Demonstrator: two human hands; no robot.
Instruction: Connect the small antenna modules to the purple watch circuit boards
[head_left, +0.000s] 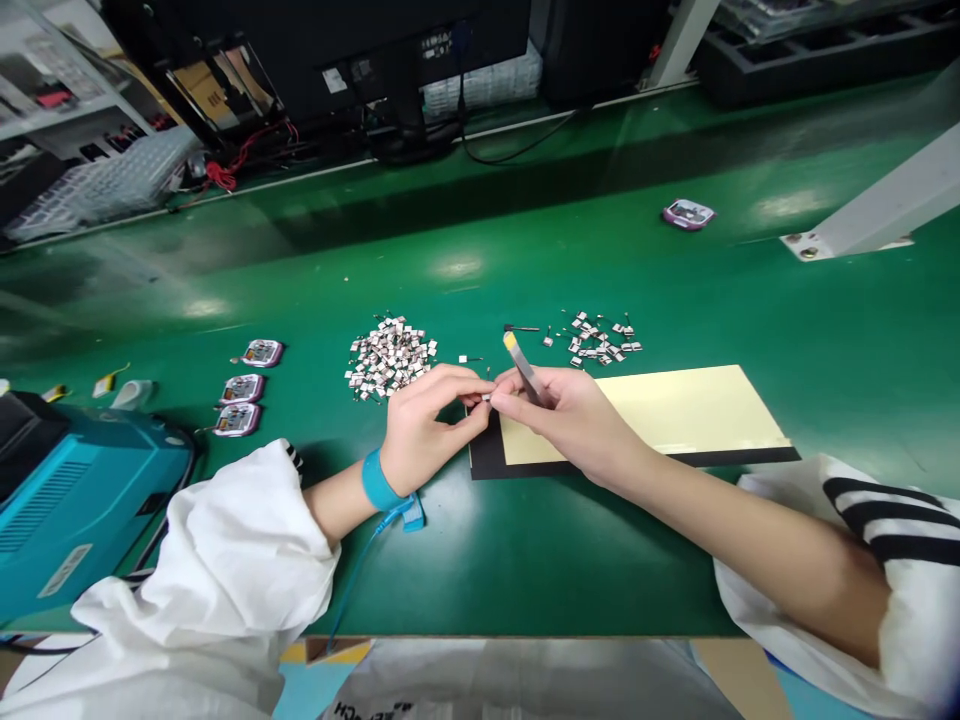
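Observation:
My left hand (424,425), with a blue wrist strap (382,482) around its wrist, pinches a small silvery part (487,396) with a short dark lead. My right hand (574,415) meets it there, its thumb and index fingertips at the same part. Tweezers (527,368) rest in the right hand's grip, their yellow-marked end pointing up and away. Both hands are over the left end of a pale yellow sheet (682,410) on a black backing. Beyond the left hand lies a heap of similar small parts (390,357); a smaller, looser group (600,340) lies beyond the right.
Three pink-edged device shells (241,389) lie at left, near a teal machine (82,500). Another shell (688,214) sits far right by a white metal post (877,200). A monitor (375,60) stands at the back of the green table (525,570).

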